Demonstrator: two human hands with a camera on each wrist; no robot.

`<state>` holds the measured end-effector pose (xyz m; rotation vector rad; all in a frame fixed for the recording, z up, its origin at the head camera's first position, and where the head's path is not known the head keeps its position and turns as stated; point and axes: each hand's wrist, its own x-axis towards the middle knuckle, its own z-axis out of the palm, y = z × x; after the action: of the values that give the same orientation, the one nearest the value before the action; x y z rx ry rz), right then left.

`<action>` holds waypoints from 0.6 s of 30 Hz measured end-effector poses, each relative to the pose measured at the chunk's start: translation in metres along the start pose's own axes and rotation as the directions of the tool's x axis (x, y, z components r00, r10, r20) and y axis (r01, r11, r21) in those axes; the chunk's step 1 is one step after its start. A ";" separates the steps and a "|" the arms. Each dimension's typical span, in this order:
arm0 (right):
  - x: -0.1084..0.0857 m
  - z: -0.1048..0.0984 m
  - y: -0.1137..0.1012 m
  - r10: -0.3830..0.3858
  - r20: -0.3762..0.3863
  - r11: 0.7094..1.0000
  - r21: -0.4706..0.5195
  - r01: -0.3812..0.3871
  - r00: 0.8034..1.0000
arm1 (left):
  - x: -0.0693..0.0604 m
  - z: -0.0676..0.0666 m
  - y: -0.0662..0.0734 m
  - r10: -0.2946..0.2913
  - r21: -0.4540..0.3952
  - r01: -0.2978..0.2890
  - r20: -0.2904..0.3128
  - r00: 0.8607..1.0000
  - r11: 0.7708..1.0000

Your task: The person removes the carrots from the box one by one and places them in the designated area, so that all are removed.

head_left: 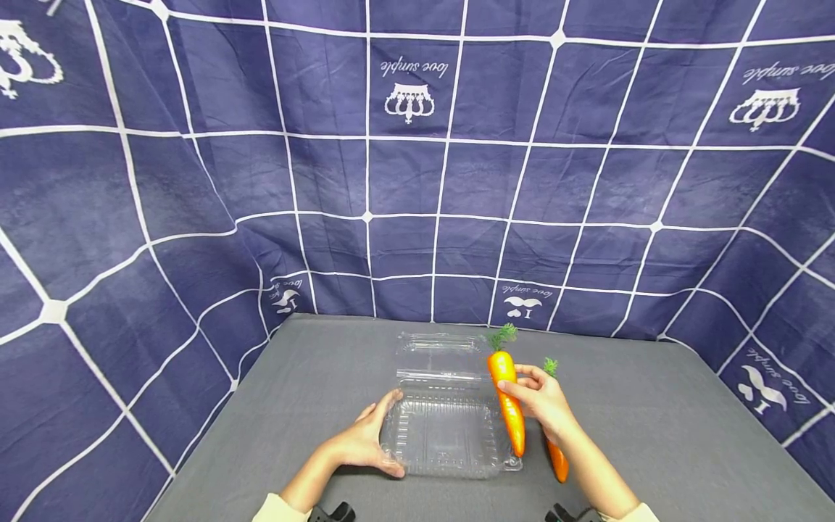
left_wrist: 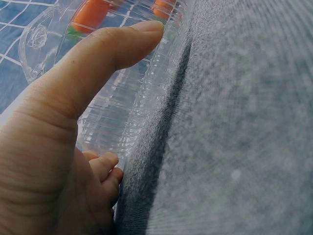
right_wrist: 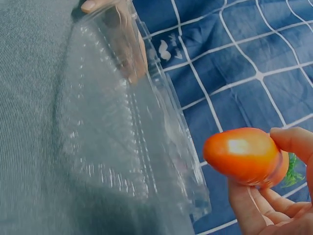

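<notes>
In the head view my right hand (head_left: 540, 395) pinches an orange carrot (head_left: 507, 406) with green leaves between thumb and fingers. The carrot hangs above the right edge of an open clear plastic container (head_left: 450, 438), leafy end away from me. Its blunt tip faces the camera in the right wrist view. My left hand (head_left: 368, 438) holds the container's left side, thumb at the near corner and fingers farther back. The left wrist view shows that thumb (left_wrist: 112, 49) across the ribbed plastic wall (left_wrist: 115, 129). A second carrot (head_left: 558, 464) lies on the table, partly hidden by my right wrist.
The container's hinged lid (head_left: 443, 348) lies folded back toward the far side. A grey cloth covers the table (head_left: 313, 362). Behind and at both sides hangs a blue curtain (head_left: 496, 174) with white lines.
</notes>
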<state>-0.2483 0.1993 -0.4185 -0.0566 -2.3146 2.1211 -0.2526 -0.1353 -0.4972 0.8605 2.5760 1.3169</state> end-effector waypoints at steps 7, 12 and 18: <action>-0.002 -0.018 0.003 0.016 -0.039 1.000 -0.008 -0.016 0.999 | 0.000 0.000 0.000 0.016 0.019 -0.016 -0.004 1.000 1.000; -0.006 -0.031 0.006 0.037 -0.063 0.999 -0.014 -0.038 0.997 | 0.000 0.001 0.000 0.014 0.023 -0.013 -0.008 1.000 1.000; -0.008 -0.043 0.009 0.042 -0.092 0.999 -0.018 -0.044 0.995 | 0.000 0.000 0.000 0.015 0.014 -0.015 -0.004 1.000 1.000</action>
<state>-0.2389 0.2430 -0.4238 -0.2015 -2.3033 2.0680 -0.2526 -0.1352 -0.4977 0.8820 2.5899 1.3084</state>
